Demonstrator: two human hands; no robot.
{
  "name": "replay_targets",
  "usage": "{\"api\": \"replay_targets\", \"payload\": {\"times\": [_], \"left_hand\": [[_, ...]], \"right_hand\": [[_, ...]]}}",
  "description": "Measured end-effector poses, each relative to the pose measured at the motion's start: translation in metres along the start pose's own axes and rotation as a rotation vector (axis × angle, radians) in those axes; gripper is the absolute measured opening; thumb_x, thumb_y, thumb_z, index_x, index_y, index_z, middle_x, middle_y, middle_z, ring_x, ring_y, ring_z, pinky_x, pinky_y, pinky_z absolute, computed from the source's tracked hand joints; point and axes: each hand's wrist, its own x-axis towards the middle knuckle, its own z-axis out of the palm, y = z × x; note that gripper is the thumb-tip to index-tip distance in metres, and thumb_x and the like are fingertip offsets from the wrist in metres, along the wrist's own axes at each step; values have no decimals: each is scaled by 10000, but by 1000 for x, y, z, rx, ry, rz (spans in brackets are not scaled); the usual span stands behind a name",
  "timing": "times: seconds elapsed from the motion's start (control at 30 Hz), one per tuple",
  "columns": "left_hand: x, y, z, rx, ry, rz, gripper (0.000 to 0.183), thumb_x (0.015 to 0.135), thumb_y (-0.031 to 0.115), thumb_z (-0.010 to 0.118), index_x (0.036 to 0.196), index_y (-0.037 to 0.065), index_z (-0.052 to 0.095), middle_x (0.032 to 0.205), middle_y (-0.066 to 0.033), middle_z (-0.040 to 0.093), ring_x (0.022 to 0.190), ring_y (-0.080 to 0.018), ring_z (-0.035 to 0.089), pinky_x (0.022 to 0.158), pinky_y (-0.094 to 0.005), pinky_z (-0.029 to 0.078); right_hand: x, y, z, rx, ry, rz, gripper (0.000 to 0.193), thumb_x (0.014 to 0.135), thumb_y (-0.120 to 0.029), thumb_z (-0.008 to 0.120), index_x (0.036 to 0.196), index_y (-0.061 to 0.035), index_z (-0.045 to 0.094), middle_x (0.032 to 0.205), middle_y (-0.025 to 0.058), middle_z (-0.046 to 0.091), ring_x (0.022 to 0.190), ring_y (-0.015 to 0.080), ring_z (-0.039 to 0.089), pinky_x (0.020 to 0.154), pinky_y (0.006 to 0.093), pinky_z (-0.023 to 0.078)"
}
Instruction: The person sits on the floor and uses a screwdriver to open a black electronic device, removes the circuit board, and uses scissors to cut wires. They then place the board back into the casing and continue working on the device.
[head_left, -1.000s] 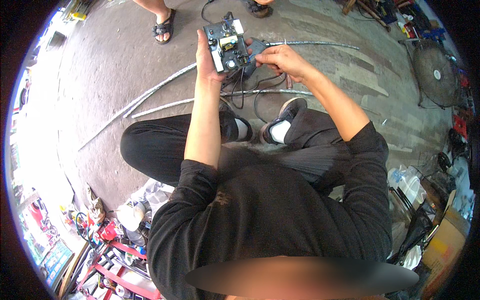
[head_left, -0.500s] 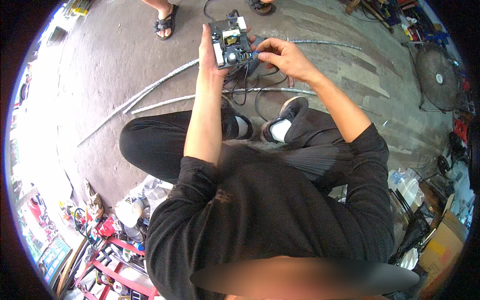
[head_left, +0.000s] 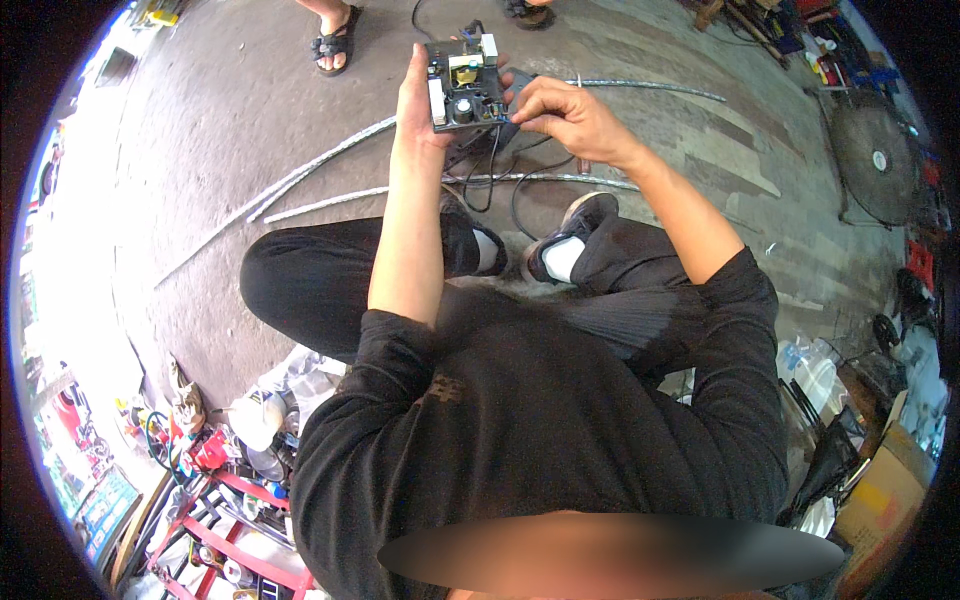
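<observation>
Fingers (head_left: 415,95) of two hands grip one circuit board (head_left: 462,88).

Black pushed-up sleeves (head_left: 400,350) — dark trousers (head_left: 320,290)

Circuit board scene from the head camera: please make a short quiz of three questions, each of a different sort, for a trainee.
1. True or false: the left hand holds the circuit board up above the floor.
2. Which part of the board does the right hand touch? A) its right edge B) its left edge C) nothing
3. Fill in: black ____ hang from the board's lower edge.

Key:
1. True.
2. A; the fingers are pinched at that edge.
3. Wires; they run down toward the metal rods on the concrete floor.
</observation>
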Motion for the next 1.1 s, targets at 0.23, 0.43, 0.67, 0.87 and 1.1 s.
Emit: {"api": "replay_targets", "payload": {"times": [0.23,0.43,0.67,0.87,1.1], "left_hand": [[-3,4,3,109,129,37,779,986,693,282,1427,69,437,1319,-364,524,1121,-539,594,899,-638,536],[-4,1,20,298,213,172,863,983,702,272,1346,-49,495,1150,-354,627,1021,-473,668,840,-552,591],[-3,0,9,302,173,58,869,983,698,287,1346,-66,486,1151,-380,614,1038,-481,661,853,-568,588],[1,-4,1,141,144,69,797,993,679,274,1429,30,428,1286,-323,561,1124,-515,602,902,-643,536],[1,-5,3,198,142,135,841,985,694,276,1450,4,405,1324,-311,548,1163,-510,584,945,-642,516]], "right_hand": [[-4,1,10,-179,42,-134,92,898,20,649,980,-15,625,1049,43,612,955,137,604,861,280,494],[-2,1,24,81,119,395,300,946,-247,710,1094,-10,599,962,59,659,869,112,630,767,281,512],[10,-4,22,70,-22,572,391,1008,-382,595,899,-11,652,750,27,647,692,104,616,631,274,492],[7,3,16,92,-48,428,354,1024,-312,568,851,-9,634,711,9,620,662,105,585,626,284,483],[8,7,14,83,-57,415,383,1026,-365,564,935,-7,664,810,24,657,753,124,617,699,277,503]]}}
